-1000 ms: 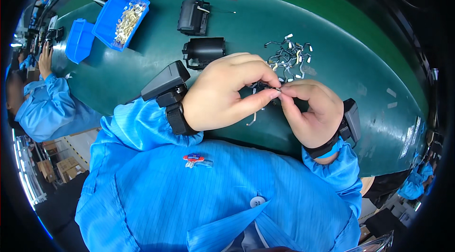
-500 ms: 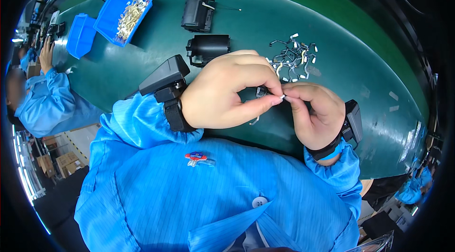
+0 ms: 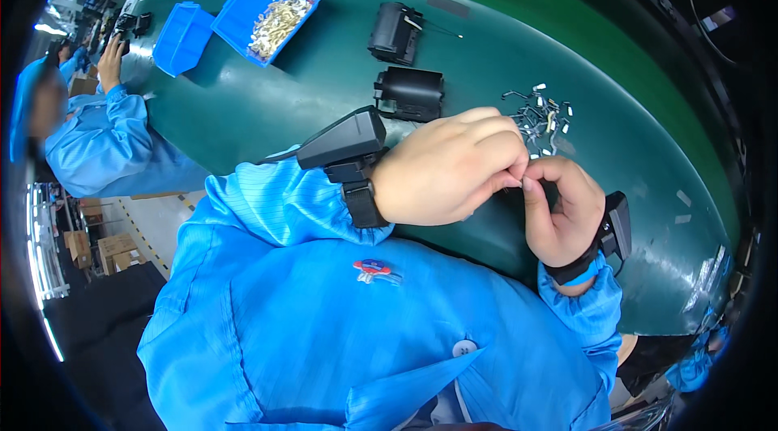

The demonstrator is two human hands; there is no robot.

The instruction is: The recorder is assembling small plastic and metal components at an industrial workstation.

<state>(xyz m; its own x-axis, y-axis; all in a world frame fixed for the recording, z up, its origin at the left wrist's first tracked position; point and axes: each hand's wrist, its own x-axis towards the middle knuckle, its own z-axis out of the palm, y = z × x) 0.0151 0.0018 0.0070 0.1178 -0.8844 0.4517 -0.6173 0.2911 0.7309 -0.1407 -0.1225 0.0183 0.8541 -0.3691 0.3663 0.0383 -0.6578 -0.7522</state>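
Note:
My left hand [image 3: 454, 168] and my right hand [image 3: 567, 208] meet over the table, fingertips almost touching. Each is closed in a pinch of thumb and forefinger. Between them is a short cable, now almost wholly hidden by the fingers; the earlier frame shows its small white connector at the fingertips. Just beyond the hands lies a loose pile of short dark cables [image 3: 545, 119] with white connectors. A black plastic housing [image 3: 411, 93] rests behind my left hand, and a second black housing [image 3: 395, 32] with a thin wire sticking out stands farther back.
At the back left, a blue bin [image 3: 235, 26] contains many small pale parts, beside another blue bin [image 3: 182, 38]. A co-worker's hand [image 3: 111, 64] is raised at the far left of the green table [image 3: 340, 42]. A dark flat strip [image 3: 448, 5] lies at the back.
The view has shifted, so the table's things appear farther right. My left hand has turned over more, and the white connector at the fingertips is no longer visible.

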